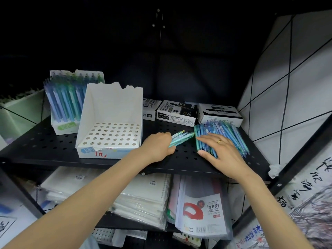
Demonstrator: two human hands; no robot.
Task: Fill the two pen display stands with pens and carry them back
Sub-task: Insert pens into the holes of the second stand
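Note:
An empty white pen display stand [109,123] with a grid of holes sits on the black perforated shelf [53,146]. Behind it to the left stands a second stand [62,103] filled with blue and green pens. A loose pile of blue pens [224,133] lies at the shelf's right. My left hand [158,146] grips a small bunch of teal pens [181,138] just right of the empty stand. My right hand [219,151] rests flat on the pile with fingers spread.
Three boxes of permanent markers [177,112] line the back of the shelf. A lower shelf holds notebooks [143,198] and report covers [203,209] in plastic. A white wall with black wire mesh [280,97] closes the right side. A pale green bin [19,112] stands at far left.

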